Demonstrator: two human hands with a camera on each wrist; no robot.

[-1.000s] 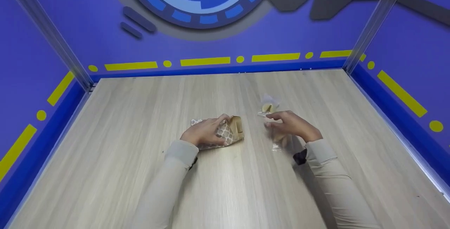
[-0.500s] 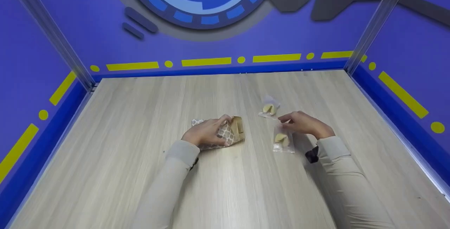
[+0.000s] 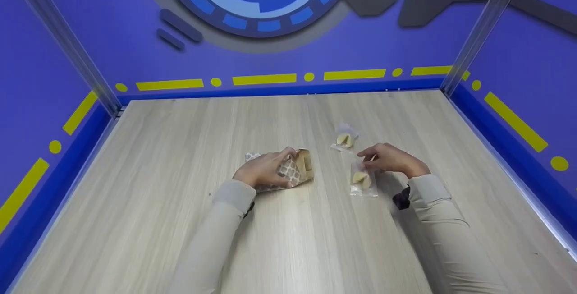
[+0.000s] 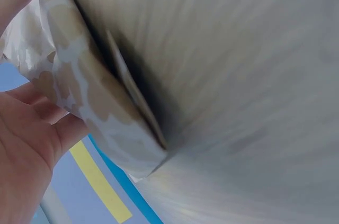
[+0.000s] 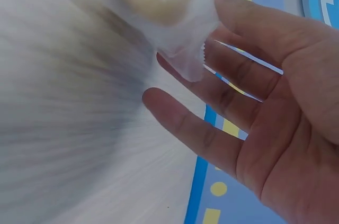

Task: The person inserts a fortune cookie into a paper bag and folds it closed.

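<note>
My left hand (image 3: 266,168) grips a paper bag (image 3: 289,171) with a grey-and-white lattice print. The bag lies on its side, its brown open mouth facing right; the left wrist view also shows the printed bag (image 4: 100,91), with a thumb and fingers round it. To the right, my right hand (image 3: 390,159) pinches the upper edge of a clear wrapper with a fortune cookie (image 3: 360,178) inside. In the right wrist view the thumb meets the wrapper (image 5: 183,49), while the other fingers spread loosely. Just behind lies a second wrapped fortune cookie (image 3: 345,140).
The pale wood-grain table (image 3: 180,140) is enclosed by a blue back wall (image 3: 270,62) and side walls with yellow dashes. Metal posts (image 3: 478,32) stand at the corners. The bag lies a short way left of the cookies.
My right hand has shifted right, and the nearer wrapped cookie, blurred earlier, now lies still below the fingers. The left hand and bag have stayed in place.
</note>
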